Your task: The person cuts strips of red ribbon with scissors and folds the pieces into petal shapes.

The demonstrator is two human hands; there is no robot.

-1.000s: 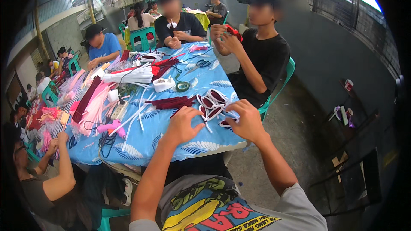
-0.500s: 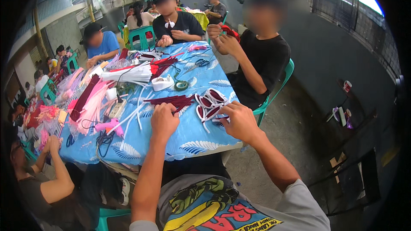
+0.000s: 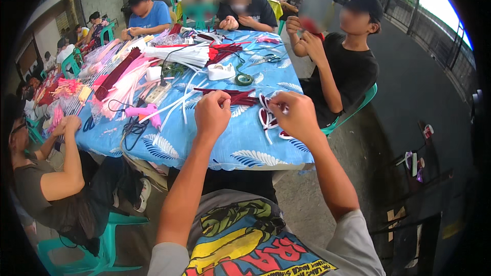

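My left hand [image 3: 214, 114] is closed, its fingertips curled together at the near edge of a bundle of burgundy fuzzy stems [image 3: 244, 98]. Whatever its fingers pinch is too small to make out. My right hand [image 3: 297, 114] hovers over several burgundy loops edged in white, shaped like petals [image 3: 267, 118], and hides part of them. Its thumb and forefinger are brought together; I cannot tell what is between them. A short gap separates the two hands above the blue leaf-patterned tablecloth [image 3: 220, 145].
Beyond my hands are a white tape dispenser [image 3: 221, 72], a roll of green tape [image 3: 244, 79] and scissors [image 3: 267, 60]. A pink glue gun [image 3: 144, 114], an extension socket [image 3: 158, 93] and white stems [image 3: 179, 53] lie leftward. Co-workers sit around the table.
The whole view has shifted, so the table appears higher and more to the right. My right hand has moved leftward over the petal loops, and its fingertips have come together. My left hand stays by the burgundy stems.
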